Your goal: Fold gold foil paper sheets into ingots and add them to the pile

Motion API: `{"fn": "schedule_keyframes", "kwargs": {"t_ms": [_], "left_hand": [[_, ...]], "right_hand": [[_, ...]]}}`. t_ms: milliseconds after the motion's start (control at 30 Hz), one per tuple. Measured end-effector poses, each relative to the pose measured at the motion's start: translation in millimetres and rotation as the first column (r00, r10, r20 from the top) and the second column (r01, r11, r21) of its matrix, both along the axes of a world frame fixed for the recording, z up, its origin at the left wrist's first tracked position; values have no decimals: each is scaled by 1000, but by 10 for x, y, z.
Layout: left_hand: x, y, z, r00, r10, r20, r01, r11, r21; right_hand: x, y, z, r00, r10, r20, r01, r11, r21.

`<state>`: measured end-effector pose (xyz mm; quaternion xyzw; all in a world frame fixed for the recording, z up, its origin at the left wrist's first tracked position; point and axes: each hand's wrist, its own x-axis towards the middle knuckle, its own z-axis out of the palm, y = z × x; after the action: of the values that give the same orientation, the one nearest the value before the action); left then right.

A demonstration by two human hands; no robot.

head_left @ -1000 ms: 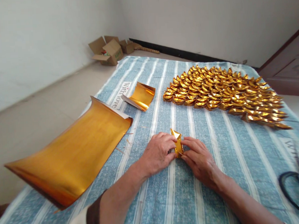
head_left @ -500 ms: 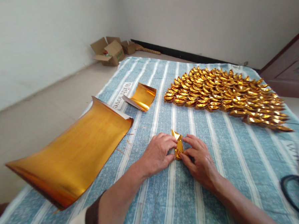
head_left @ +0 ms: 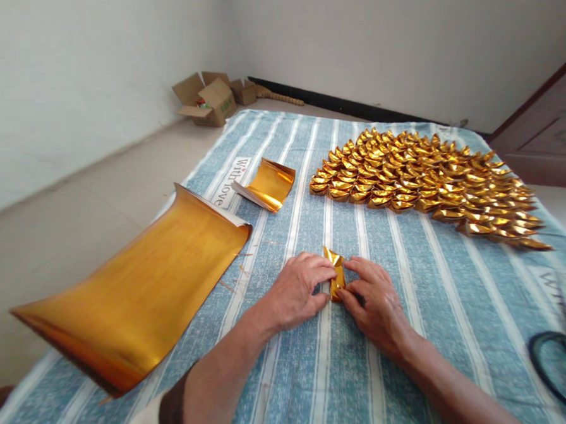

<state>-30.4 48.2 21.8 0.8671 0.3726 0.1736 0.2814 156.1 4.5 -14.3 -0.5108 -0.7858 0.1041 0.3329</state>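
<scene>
Fingertips [head_left: 331, 274] of left hand [head_left: 296, 291] and right hand [head_left: 375, 302] pinching one small folded gold foil piece [head_left: 336, 277]; two curled gold foil sheets [head_left: 135, 295] leftward, on blue-and-white striped cloth [head_left: 411, 306], white-walled room.

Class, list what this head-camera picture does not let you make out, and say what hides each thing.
- Gold paper piece: lower part covered by the left hand and right hand.
- Scissors: cut off by the right edge, blades blurred.
- Cardboard boxes: contents too small to tell.
- Print on the striped cloth: only partly readable.
</scene>
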Motion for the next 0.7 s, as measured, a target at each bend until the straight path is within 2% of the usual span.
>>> {"fn": "schedule_keyframes", "kwargs": {"t_ms": [133, 700], "left_hand": [[20, 0, 11, 1000, -3, 15, 3, 1000, 14], [116, -33, -70, 990, 137, -9, -136, 988, 70]], "right_hand": [[1, 8, 1, 1000, -5, 5, 5, 1000, 7], [-12, -3, 23, 999, -26, 29, 25, 999, 27]]}}
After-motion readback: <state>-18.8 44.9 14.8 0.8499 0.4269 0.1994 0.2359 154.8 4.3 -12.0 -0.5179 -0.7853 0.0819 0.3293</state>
